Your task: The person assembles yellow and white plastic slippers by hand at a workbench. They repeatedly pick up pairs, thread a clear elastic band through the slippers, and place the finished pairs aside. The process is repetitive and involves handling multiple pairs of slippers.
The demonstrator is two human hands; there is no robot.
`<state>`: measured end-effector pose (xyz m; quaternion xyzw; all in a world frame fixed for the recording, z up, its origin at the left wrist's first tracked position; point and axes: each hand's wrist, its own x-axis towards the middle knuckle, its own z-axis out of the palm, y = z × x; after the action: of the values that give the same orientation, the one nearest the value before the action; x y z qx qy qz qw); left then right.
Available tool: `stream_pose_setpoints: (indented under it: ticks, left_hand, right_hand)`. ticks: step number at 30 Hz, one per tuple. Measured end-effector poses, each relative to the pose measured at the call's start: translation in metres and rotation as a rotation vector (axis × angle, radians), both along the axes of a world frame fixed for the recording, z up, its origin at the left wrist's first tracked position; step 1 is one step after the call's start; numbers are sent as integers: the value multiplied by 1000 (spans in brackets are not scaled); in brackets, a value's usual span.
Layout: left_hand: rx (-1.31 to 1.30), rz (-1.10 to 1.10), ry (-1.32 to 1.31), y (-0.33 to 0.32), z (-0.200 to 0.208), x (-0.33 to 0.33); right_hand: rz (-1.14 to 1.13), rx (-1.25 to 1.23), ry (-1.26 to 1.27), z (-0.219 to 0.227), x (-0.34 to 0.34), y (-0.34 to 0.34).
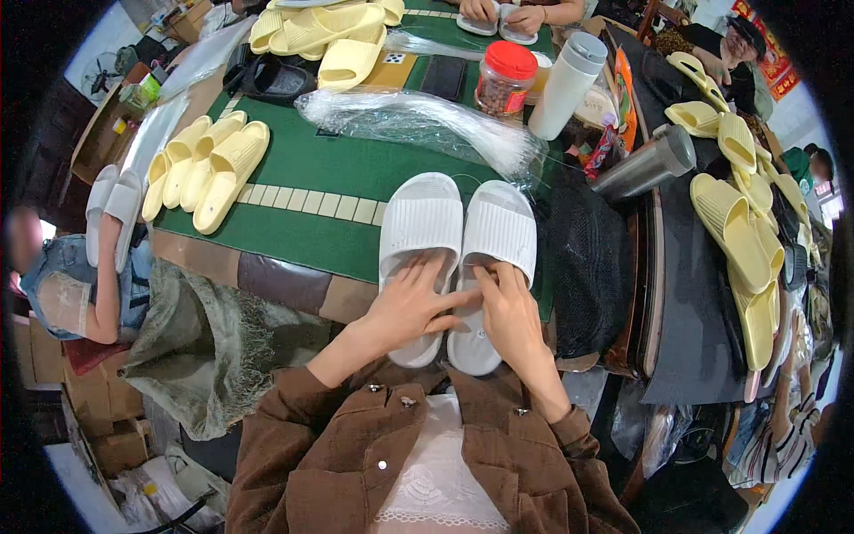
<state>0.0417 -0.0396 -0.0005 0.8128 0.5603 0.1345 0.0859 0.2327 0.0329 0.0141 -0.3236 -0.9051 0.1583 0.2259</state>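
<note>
A pair of white slide slippers lies side by side in front of me, toes pointing away, heels over the table's near edge. My left hand [411, 301] reaches into the left slipper [422, 206], its fingers extended partly beneath the ribbed strap. Its thumb and a finger spread toward the other slipper. Inside the right slipper [501, 222] is my right hand [509, 307], with its fingers stretched forward at the strap opening. The straps hide some fingertips. Neither hand is closed around a slipper.
Yellow slippers [216, 169] stand left on the green tabletop [356, 165]; more yellow slippers [734, 222] lie right. Beyond my pair are clear plastic bags [427, 125], a red-lidded jar [505, 80], a white bottle [569, 84] and a steel tumbler [645, 162]. Other people's hands [520, 18] handle slippers nearby.
</note>
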Motion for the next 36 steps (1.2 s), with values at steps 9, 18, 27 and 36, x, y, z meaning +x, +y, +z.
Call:
stream_pose_setpoints:
  ticks: [9, 18, 27, 36]
  left_hand:
    - [-83, 58, -43, 1, 3, 4]
    - [-9, 64, -94, -4, -3, 3]
    - [2, 72, -17, -1, 1, 5]
    - [3, 66, -66, -1, 0, 5]
  right_hand:
    - [19, -42, -32, 10, 2, 0]
    - [-91, -248, 323, 60, 15, 23]
    - [-330, 33, -226, 45, 1, 89]
    - [-319, 83, -170, 8, -9, 105]
